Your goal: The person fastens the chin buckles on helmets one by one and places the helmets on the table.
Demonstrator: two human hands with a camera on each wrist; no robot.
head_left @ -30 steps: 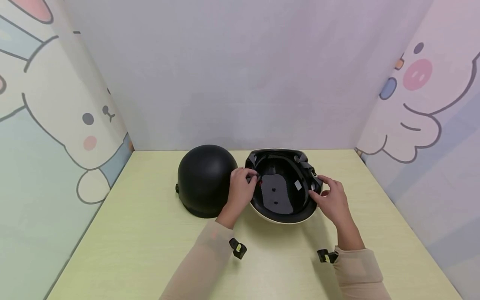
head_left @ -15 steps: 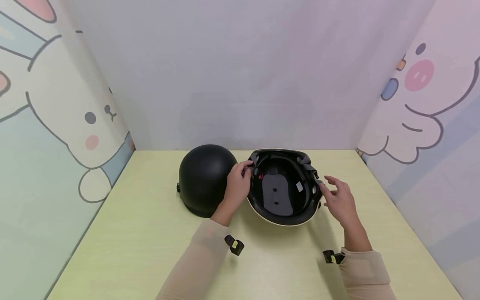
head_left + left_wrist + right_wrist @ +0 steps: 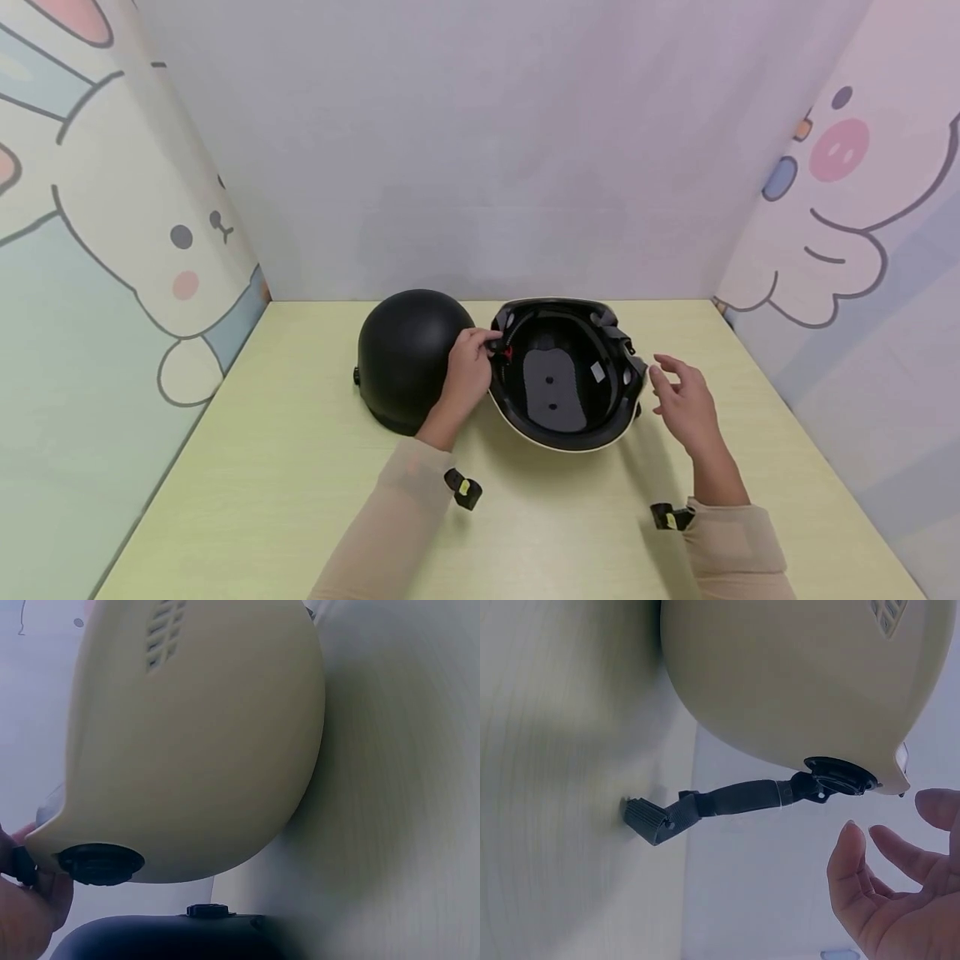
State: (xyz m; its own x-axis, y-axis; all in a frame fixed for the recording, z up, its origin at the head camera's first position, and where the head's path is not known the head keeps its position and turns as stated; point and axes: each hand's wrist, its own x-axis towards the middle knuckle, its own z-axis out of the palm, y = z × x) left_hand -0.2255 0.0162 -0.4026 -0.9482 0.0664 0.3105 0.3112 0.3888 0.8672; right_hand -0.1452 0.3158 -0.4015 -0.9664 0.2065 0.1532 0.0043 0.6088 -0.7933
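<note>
An upturned helmet (image 3: 553, 383), cream outside and black inside, rests on the table with its padded opening toward me. My left hand (image 3: 468, 367) is at its left rim, thumb and fingertips pinching a black chin strap buckle (image 3: 24, 865); a red piece shows just beside the fingertips in the head view. My right hand (image 3: 684, 407) is just off the right rim, fingers loosely bent and holding nothing. In the right wrist view, a black chin strap (image 3: 742, 798) hangs from the round side fitting (image 3: 844, 775) outside the shell, its end at the table.
A black helmet (image 3: 412, 358), dome up, stands close to the left of the upturned one, partly behind my left hand. The pale yellow table (image 3: 255, 500) reaches back to a plain wall (image 3: 480, 150). Walls with cartoon animals flank both sides.
My right hand has let go at the right rim and drawn away to the right. My left hand has shifted left, bringing the buckle and red piece to the left rim.
</note>
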